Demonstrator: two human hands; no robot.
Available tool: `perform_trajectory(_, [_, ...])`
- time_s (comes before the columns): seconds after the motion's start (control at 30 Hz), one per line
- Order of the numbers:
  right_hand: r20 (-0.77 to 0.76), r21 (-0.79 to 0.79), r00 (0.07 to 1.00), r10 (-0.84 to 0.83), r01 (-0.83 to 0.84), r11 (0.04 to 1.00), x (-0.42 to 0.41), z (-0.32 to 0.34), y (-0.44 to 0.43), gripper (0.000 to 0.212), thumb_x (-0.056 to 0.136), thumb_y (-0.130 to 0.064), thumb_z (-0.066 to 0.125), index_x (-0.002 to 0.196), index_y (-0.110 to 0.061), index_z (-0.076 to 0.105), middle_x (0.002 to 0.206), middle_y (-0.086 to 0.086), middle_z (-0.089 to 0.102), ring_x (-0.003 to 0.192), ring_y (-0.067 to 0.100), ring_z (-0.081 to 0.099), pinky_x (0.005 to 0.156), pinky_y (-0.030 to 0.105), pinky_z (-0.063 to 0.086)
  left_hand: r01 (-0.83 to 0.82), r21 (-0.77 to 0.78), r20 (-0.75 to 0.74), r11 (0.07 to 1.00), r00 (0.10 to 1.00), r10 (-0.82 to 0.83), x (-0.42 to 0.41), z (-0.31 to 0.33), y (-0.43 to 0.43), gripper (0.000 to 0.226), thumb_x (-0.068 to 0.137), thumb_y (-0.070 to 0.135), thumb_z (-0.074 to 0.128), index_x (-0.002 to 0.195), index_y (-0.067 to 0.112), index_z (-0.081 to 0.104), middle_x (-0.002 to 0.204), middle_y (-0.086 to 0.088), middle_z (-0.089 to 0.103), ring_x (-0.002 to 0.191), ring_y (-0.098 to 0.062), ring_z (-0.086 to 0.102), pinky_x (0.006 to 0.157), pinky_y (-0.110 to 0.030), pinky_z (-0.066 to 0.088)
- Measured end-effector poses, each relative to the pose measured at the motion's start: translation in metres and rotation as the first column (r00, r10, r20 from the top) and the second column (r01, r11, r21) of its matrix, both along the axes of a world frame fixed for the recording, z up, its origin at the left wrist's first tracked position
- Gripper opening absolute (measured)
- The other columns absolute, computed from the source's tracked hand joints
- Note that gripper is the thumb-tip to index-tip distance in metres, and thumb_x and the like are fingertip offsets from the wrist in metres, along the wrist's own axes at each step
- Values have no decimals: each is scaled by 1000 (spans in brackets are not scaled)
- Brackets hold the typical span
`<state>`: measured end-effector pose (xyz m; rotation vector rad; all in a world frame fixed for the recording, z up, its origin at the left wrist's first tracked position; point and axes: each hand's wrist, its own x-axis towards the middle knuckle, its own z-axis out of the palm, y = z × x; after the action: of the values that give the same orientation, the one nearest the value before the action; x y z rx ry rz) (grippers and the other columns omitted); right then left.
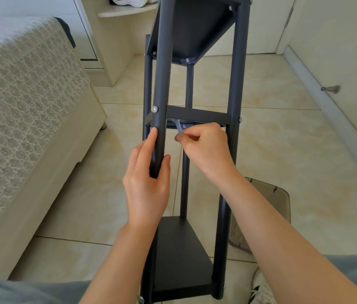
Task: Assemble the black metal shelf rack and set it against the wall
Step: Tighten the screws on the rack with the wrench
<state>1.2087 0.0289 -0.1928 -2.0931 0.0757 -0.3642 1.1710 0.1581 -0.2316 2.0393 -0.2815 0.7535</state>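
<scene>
- Left hand point(149, 172) gripped rack post point(162, 84); right hand point(203, 145) pinched hex key point(178, 126) at middle shelf point(197, 116) bolt.
- Step judged: tightening; next, steady further turns.

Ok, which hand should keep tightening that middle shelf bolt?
Right. The right hand already pinches the hex key at the middle shelf, while the left hand grips the front pole, steadying the rack.
</scene>
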Motion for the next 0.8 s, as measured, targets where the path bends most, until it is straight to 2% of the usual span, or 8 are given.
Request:
perform_trajectory(0.1, [11,-12,1000,17,-17,1000,2,5,0,29,92,-18,65,69,-2,72,58,12,60,55,22,54,57,24,44,5,2,7,1000,1000,-5,0,1,0,56,91,-1,69,144,8,52,112,-7,63,95,-18,60,88,-11,44])
perform_trajectory(0.23, [28,-13,999,26,-25,1000,4,7,2,33,92,-19,65,62,-3,67,49,4,50,49,17,44,52,20,37,9,5,15,1000,1000,-9,1,1,-1,56,91,-1,69,143,7,53,111,-8,63,94,-17,58,89,-8,42])
perform_trajectory(0.4, [63,17,997,54,-55,998,4,4,5,29,93,-20,65,71,-3,73,60,12,64,61,25,60,67,33,51,10,-3,9,1000,1000,-10,1,0,0,57,90,-1,69,144,8,53,111,-7,63,93,-18,59,88,-8,42])
perform_trajectory(0.53, [130,10,990,55,-57,998,8,-4,9,32,93,-20,66,68,-2,71,58,12,61,59,26,57,68,40,51,16,-3,10,1000,1000,-16,1,0,0,58,90,-1,69,144,9,52,115,-7,63,96,-18,62,89,-12,46])
perform_trajectory(0.7, [246,33,969,20,-29,999,14,-18,15,24,91,-16,69,69,-6,73,56,-1,59,55,14,53,60,28,46,-6,-6,5,1000,1000,6,2,-1,3,59,90,-1,69,145,11,51,113,-3,63,92,-7,56,88,-9,43])
perform_trajectory(0.8, [302,49,953,-3,-12,999,20,-27,19,21,90,-15,70,71,-7,74,57,-5,57,55,8,48,59,23,42,-6,-10,-1,1000,1000,6,2,-2,3,59,90,-1,69,145,12,51,115,-2,62,93,-7,56,88,-9,43])
